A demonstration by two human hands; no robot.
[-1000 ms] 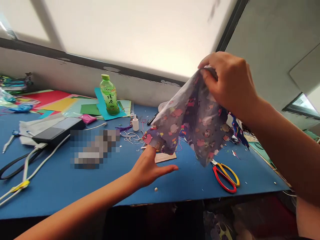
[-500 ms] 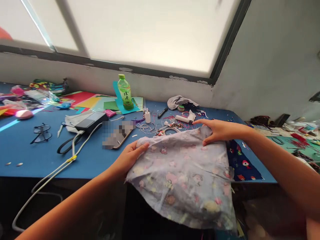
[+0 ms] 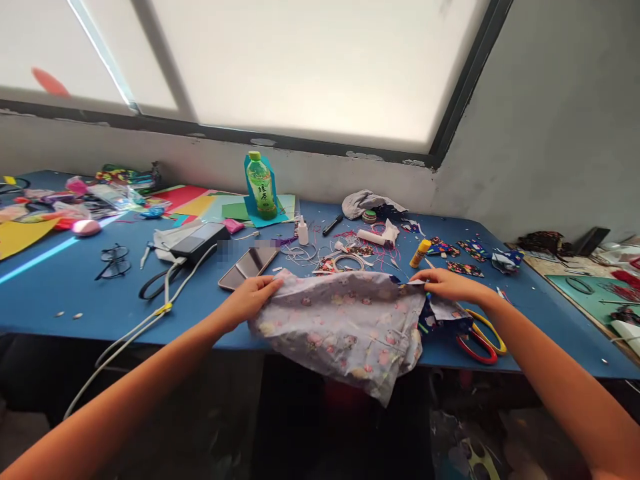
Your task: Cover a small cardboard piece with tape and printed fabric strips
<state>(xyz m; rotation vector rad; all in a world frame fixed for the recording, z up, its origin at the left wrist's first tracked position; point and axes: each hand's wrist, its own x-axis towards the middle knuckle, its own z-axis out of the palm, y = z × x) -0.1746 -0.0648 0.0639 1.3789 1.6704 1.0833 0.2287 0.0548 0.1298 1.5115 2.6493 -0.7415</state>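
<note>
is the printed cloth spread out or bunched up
Mostly spread: the pale lilac printed cloth lies flat across the blue table, its front edge drooping over.

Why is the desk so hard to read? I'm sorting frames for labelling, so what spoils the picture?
Head view: the window is blown out to white and backlights the scene; the area under the blue table is nearly black; a pixelated patch sits above the phone; wide-angle bending tilts the frame; the printed fabric and both hands, left hand and right hand, stay sharp.
</note>
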